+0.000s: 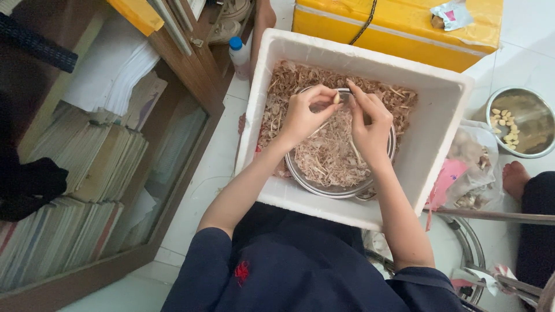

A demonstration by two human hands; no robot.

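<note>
A white foam box [439,124] stands in front of me, its floor strewn with dry garlic skins. Inside it sits a round steel bowl [324,188] heaped with more skins. Over the bowl my left hand [303,115] pinches a small pale garlic clove [336,99] between thumb and fingers. My right hand [370,124] is right beside it, fingertips touching the clove and picking at its skin. Both forearms reach in from the near edge of the box.
A steel bowl [520,122] with peeled cloves stands on the floor at right, beside a plastic bag [471,173] and another person's foot [514,179]. A yellow box [399,26] lies behind. A wooden cabinet [92,173] full of books stands at left; a bottle [238,55] beside it.
</note>
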